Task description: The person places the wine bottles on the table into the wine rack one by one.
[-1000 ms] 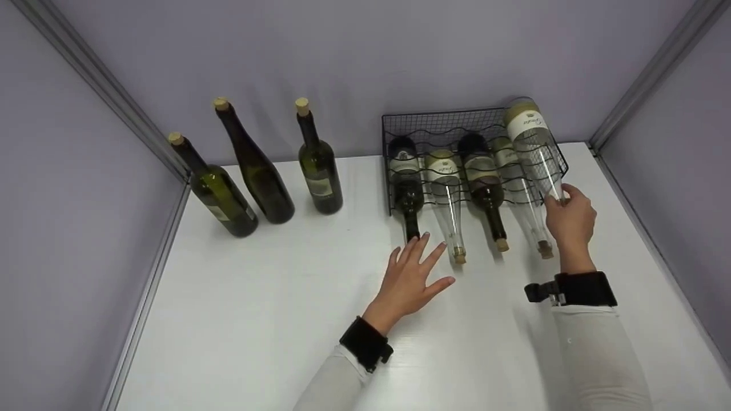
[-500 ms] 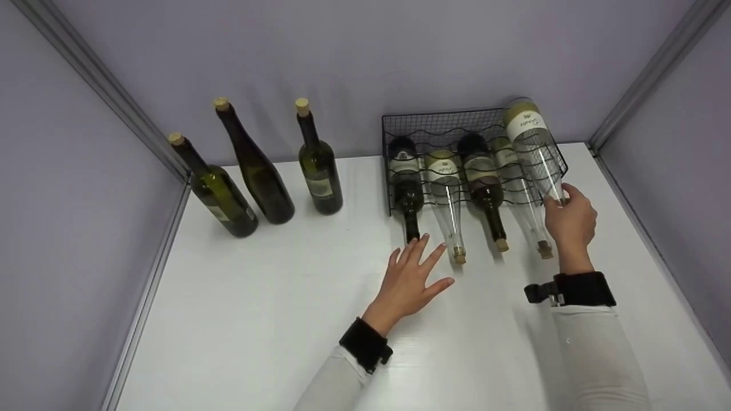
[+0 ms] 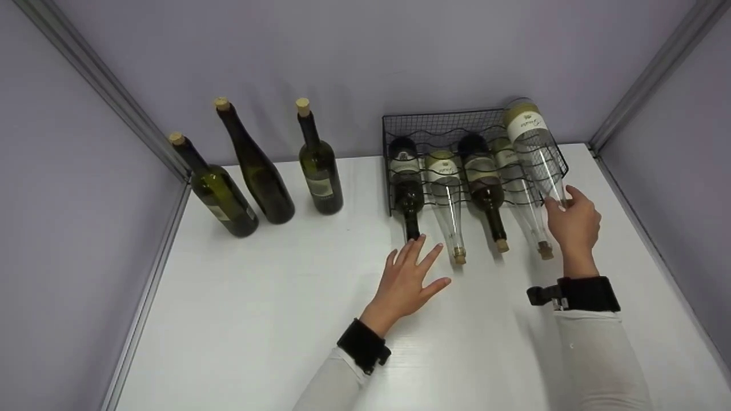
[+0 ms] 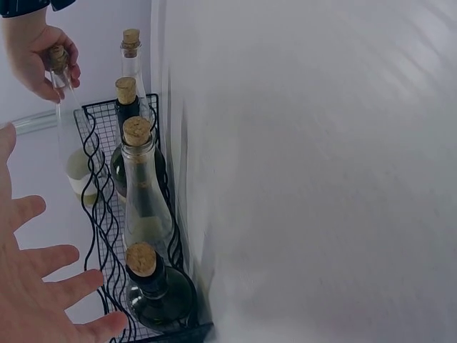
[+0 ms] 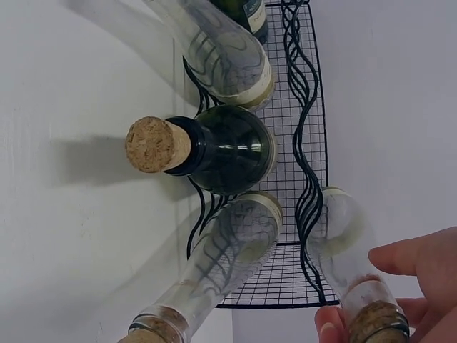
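A clear glass wine bottle (image 3: 535, 148) with a cream label lies on the top level of a black wire rack (image 3: 445, 119), at its right end. Around its corked neck my right hand (image 3: 574, 220) curls thumb and fingers, as the left wrist view also shows. My left hand (image 3: 400, 285) has its fingers spread in front of the rack and holds nothing. In the head view its fingertips overlap the neck of a dark bottle (image 3: 409, 197); the left wrist view shows the hand apart from the bottles. That dark bottle's cork (image 4: 141, 259) is hidden from the head view.
On the lower level lie another clear bottle (image 3: 447, 188), a dark bottle (image 3: 485, 182) and a further clear bottle (image 3: 522, 194), necks toward me. Three corked green bottles stand at left, the middle one (image 3: 265, 185) tallest. Walls enclose the white table (image 3: 257, 331).
My right hand has shifted very slightly right and toward me, still holding the clear bottle's neck. The left hand has drifted slightly left. The bottles look unmoved.
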A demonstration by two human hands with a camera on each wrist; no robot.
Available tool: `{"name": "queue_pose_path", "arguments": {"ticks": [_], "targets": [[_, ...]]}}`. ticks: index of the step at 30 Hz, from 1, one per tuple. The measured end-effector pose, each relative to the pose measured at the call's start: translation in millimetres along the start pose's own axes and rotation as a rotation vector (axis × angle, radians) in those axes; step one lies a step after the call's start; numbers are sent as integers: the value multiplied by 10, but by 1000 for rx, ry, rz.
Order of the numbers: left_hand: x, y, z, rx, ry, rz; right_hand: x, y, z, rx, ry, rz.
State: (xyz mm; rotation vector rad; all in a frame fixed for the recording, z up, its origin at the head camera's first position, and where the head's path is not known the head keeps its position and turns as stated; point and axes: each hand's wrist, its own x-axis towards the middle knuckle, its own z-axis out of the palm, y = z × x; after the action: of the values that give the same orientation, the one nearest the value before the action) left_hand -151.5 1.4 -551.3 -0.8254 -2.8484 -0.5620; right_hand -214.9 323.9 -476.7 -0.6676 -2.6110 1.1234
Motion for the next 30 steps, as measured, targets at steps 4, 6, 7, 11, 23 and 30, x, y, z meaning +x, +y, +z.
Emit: {"name": "queue_pose_path", "arguments": {"ticks": [4, 6, 7, 11, 23, 30], "targets": [[-8, -22, 7, -12, 8, -6, -39, -16, -39, 6, -5, -33], [-14, -36, 6, -21, 12, -11, -61, -31, -54, 16, -5, -63], [-19, -44, 4, -27, 12, -13, -72, -37, -59, 17, -5, -79], [-34, -86, -14, -49, 13, -27, -127, -76, -79, -3, -17, -127], [-78, -279, -67, -75, 58, -73, -414, -272, -36, -72, -123, -254], [-120, -433, -123, -70, 75, -118, -560, -342, 96, -78, -177, -329]]}}
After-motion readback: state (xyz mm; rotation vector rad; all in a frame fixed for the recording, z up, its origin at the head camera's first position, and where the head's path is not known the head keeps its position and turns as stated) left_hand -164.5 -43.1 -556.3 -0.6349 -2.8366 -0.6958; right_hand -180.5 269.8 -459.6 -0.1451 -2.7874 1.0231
